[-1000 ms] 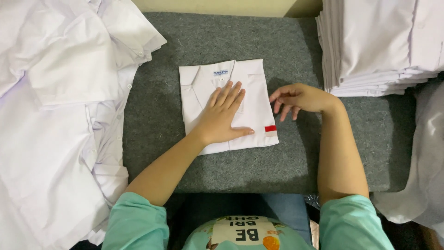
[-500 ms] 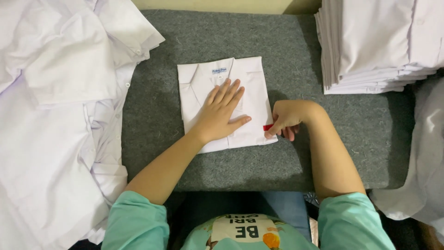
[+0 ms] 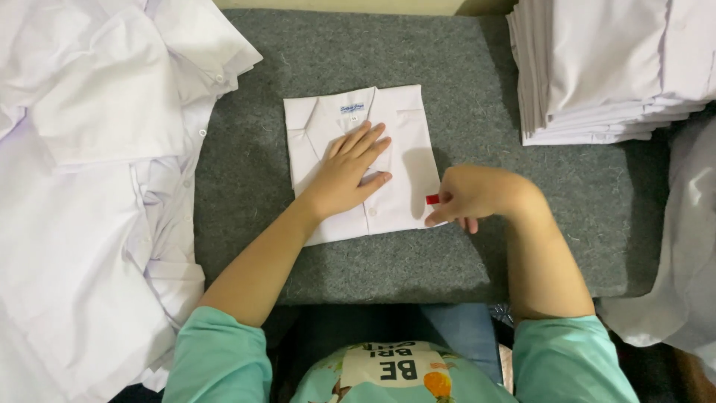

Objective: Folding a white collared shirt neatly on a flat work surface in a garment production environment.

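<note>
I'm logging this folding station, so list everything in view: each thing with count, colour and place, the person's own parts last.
Folded shirt: one, white, centre of the pad, collar away from the person.
Red tab: one, at the shirt's right edge.
Pad: one, grey felt, covering the work surface.
Stack: one, white folded shirts, top right.
Loose shirts: a heap, white, left side.
Cloth: white, right edge.
Left hand: flat on the folded shirt.
Right hand: fingers at the red tab.
Sleeves: two, teal, bottom.
</note>
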